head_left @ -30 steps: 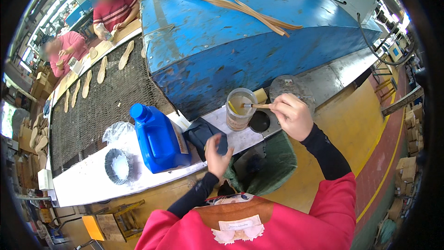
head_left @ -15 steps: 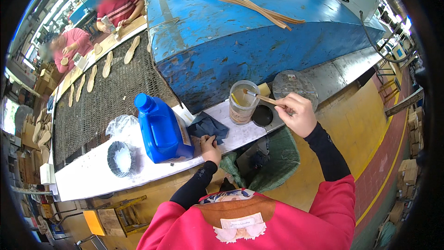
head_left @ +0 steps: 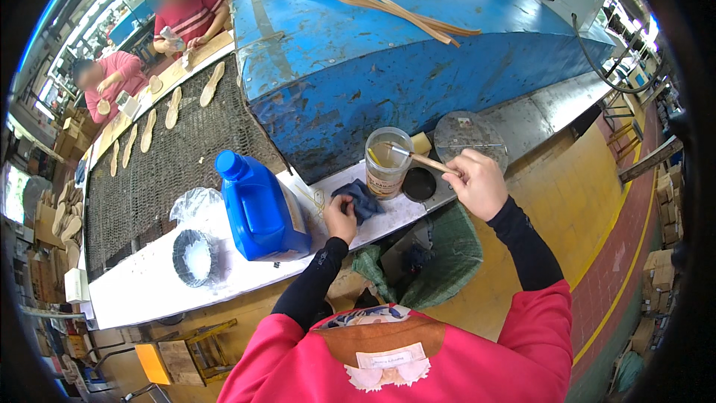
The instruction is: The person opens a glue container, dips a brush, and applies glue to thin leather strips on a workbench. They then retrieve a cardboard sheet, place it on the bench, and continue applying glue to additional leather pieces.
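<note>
My right hand (head_left: 479,185) is closed round the wooden handle of a paintbrush (head_left: 434,164). The brush end lies over the mouth of a clear plastic jar (head_left: 384,185), which holds a yellowish stick. A crumpled dark blue cloth (head_left: 364,201) sits just left of the jar. My left hand (head_left: 340,218) grips its near edge, fingers bent and partly hidden. A round black lid (head_left: 419,184) lies right of the jar. Left of my left hand stands a blue jug (head_left: 261,213) with a cap. Farther left is a dark-rimmed bowl (head_left: 195,257) with something white inside.
A large blue metal housing (head_left: 418,82) rises behind the jar, with tan strips (head_left: 388,4) on top. Several insoles (head_left: 212,83) rest on a mesh conveyor (head_left: 201,145). Two people work beyond it. A green sack (head_left: 455,261) hangs below the bench edge. A round metal plate (head_left: 471,138) is right of the jar.
My left hand has moved up and right, bunching the cloth closer to the jar and baring the white surface beside the jug. The brush stays over the jar, its tip slightly shifted.
</note>
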Available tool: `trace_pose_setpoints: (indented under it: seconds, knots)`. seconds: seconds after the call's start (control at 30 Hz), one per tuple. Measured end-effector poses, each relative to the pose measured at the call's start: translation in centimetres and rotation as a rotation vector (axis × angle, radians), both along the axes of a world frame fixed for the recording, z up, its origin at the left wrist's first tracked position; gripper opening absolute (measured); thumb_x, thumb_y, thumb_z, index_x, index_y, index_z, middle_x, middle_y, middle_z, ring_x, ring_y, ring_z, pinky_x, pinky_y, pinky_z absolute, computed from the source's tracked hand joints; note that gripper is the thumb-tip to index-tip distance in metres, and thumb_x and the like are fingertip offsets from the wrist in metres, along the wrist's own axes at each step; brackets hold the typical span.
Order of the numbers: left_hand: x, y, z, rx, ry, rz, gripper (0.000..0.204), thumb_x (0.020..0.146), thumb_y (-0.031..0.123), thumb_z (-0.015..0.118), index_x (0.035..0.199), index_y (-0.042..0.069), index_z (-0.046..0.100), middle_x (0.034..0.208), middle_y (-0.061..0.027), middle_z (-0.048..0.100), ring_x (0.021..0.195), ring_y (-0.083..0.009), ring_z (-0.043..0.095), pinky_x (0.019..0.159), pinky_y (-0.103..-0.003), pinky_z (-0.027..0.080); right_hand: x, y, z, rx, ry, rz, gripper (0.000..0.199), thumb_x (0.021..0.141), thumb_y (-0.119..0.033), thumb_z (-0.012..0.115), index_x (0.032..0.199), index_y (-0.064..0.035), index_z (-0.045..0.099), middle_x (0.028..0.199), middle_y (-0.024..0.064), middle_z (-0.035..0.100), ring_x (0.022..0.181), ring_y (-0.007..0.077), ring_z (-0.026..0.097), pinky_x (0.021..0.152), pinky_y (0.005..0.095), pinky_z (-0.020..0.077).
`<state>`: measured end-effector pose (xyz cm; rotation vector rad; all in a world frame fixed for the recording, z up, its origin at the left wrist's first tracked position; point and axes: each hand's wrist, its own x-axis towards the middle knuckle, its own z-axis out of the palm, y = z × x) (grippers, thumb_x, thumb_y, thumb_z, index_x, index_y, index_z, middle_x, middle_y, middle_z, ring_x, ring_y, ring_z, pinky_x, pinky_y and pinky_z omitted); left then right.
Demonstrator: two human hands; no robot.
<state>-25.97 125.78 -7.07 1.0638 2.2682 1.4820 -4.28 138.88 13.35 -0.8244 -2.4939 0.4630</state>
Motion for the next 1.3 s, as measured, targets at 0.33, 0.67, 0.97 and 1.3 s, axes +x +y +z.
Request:
trace_pose_setpoints:
  seconds: [0.33, 0.67, 0.97, 1.3]
  knots:
    - [1.2, -2.8, -2.2, -0.240, 0.061, 0.024, 0.048, 0.064, 0.016, 0.074, 0.103, -0.001, 0.053, 0.095, -0.0177, 0.058, 0.089, -0.0332, 0.057, 0.079, -0.039, 0.045, 0.0, -1.1, 0.2, 0.038, 0.053, -0.019, 0.009, 0.073, -0.007, 0.065, 0.072, -0.0019, 0.057, 0.072, 0.0094, 0.051, 0.060, 0.0292, 0.055, 0.052, 0.0379, 0.0431]
    - [-1.1, -1.7, -5.0, -0.243, -0.257, 0.055, 0.023, 0.063, 0.010, 0.068, 0.083, 0.000, 0.063, 0.076, -0.0148, 0.065, 0.070, -0.0286, 0.063, 0.067, -0.035, 0.049, 0.7, -4.2, 0.0, -0.103, 0.219, -0.109, 0.011, 0.072, -0.004, 0.067, 0.074, 0.0005, 0.057, 0.068, 0.0086, 0.051, 0.053, 0.0206, 0.056, 0.046, 0.0293, 0.0433]
    - [0.0, -2.7, -1.7, 0.126, -1.337, 0.059, 0.033, 0.078, 0.006, 0.053, 0.111, 0.005, 0.050, 0.092, -0.0072, 0.057, 0.073, -0.0188, 0.057, 0.065, -0.032, 0.050, -1.9, -9.9, -13.4, -0.442, 0.450, -0.163, 0.011, 0.074, -0.005, 0.068, 0.075, 0.0013, 0.059, 0.064, 0.0053, 0.056, 0.052, 0.0098, 0.055, 0.047, 0.0228, 0.0430]
    - [1.6, -1.7, -2.7, 0.110, -1.334, 0.182, 0.020, 0.090, 0.022, 0.051, 0.098, 0.004, 0.053, 0.093, -0.0048, 0.057, 0.080, -0.0190, 0.056, 0.070, -0.034, 0.047, -5.5, -11.2, -26.0, -1.169, 0.558, -0.449, 0.015, 0.081, -0.013, 0.066, 0.079, 0.0005, 0.062, 0.064, 0.0033, 0.060, 0.047, 0.0068, 0.053, 0.042, 0.0204, 0.0442]
